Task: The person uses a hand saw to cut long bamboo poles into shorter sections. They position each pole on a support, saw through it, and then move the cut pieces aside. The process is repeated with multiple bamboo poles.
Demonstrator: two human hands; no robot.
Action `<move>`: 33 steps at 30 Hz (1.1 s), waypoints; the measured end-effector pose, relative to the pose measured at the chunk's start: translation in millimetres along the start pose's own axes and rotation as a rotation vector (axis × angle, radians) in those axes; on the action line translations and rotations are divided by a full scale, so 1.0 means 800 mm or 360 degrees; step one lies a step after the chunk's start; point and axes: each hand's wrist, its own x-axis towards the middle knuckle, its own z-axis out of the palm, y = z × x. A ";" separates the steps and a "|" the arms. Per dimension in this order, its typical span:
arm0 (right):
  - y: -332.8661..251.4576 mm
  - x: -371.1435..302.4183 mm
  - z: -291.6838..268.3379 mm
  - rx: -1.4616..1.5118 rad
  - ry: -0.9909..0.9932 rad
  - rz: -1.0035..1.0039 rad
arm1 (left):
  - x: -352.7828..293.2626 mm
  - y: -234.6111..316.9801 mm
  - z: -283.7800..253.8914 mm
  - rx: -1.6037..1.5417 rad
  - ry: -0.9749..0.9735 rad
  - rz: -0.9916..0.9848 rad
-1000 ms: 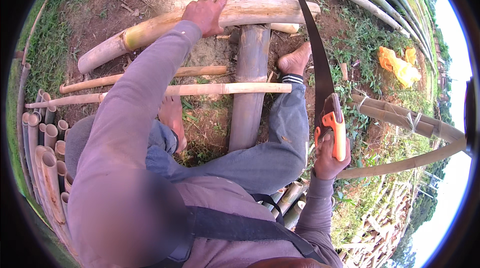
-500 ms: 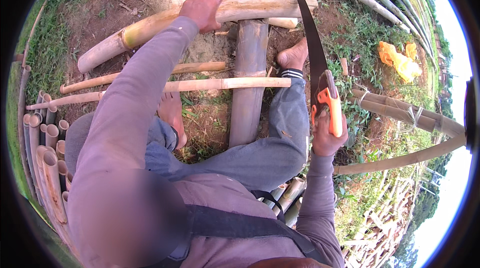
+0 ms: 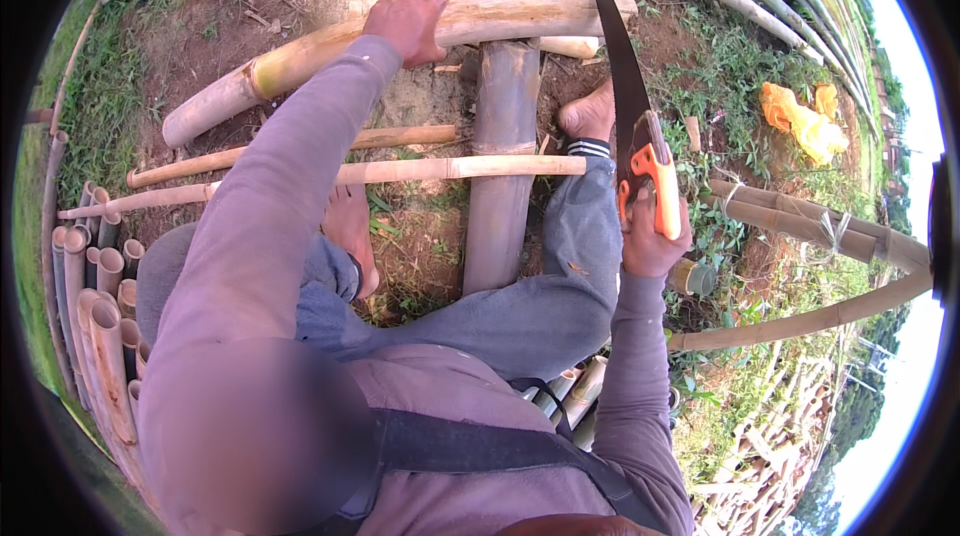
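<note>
Head view shows the right hand point(image 3: 655, 236) curled closed around an orange-handled saw point(image 3: 626, 81), its dark blade crossing near the right end of a pale bamboo pole point(image 3: 530, 16); contact is unclear. Fingers bent wide, the left hand point(image 3: 408, 26) clasps that pole, which lies across a grey bamboo log point(image 3: 500, 211).
</note>
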 end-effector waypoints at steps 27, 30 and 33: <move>0.045 0.102 0.078 0.0123 0.0131 -0.0202 | 0.002 0.012 -0.002 0.0004 -0.0012 0.0036; 0.031 0.053 0.043 0.0296 0.0040 0.0141 | 0.005 0.009 -0.013 -0.0010 -0.0019 0.0020; 0.019 -0.043 -0.024 0.0127 0.0016 0.0166 | -0.003 0.002 0.002 0.0004 -0.0006 0.0004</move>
